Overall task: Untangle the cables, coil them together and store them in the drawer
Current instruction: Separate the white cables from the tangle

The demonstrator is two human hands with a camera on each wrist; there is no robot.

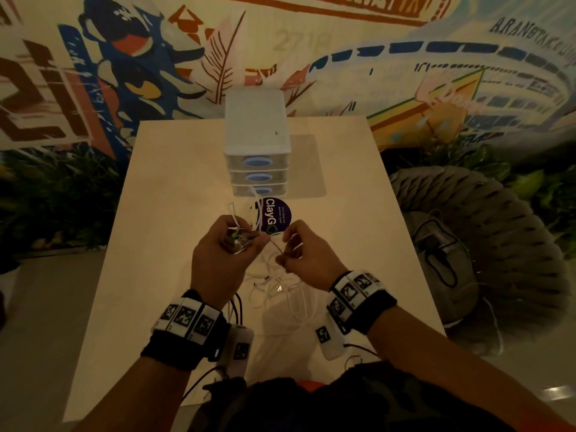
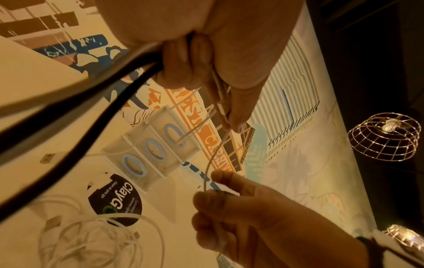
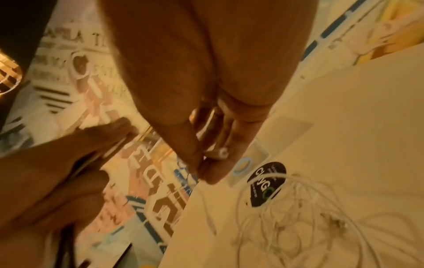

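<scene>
Both hands are raised over the table in front of the drawer unit (image 1: pixel 257 145). My left hand (image 1: pixel 246 241) grips a bundle of cable ends, with white loops sticking up from the fist. In the left wrist view its fingers (image 2: pixel 183 59) curl round black cables (image 2: pixel 128 79), and the thumb pins a white connector (image 2: pixel 221 101). My right hand (image 1: pixel 285 257) pinches a thin white cable (image 2: pixel 207 166) that runs up to the left hand. A white plug (image 3: pixel 218 154) lies against the right fingers (image 3: pixel 231 145). A loose tangle of white cables (image 1: pixel 280 289) lies on the table below both hands.
The white drawer unit has three shut drawers with blue oval handles (image 1: pixel 258 177). A round purple sticker (image 1: pixel 276 215) lies on the pale table (image 1: pixel 174 188) just in front of it. A grey woven seat (image 1: pixel 486 244) stands to the right and a painted wall behind.
</scene>
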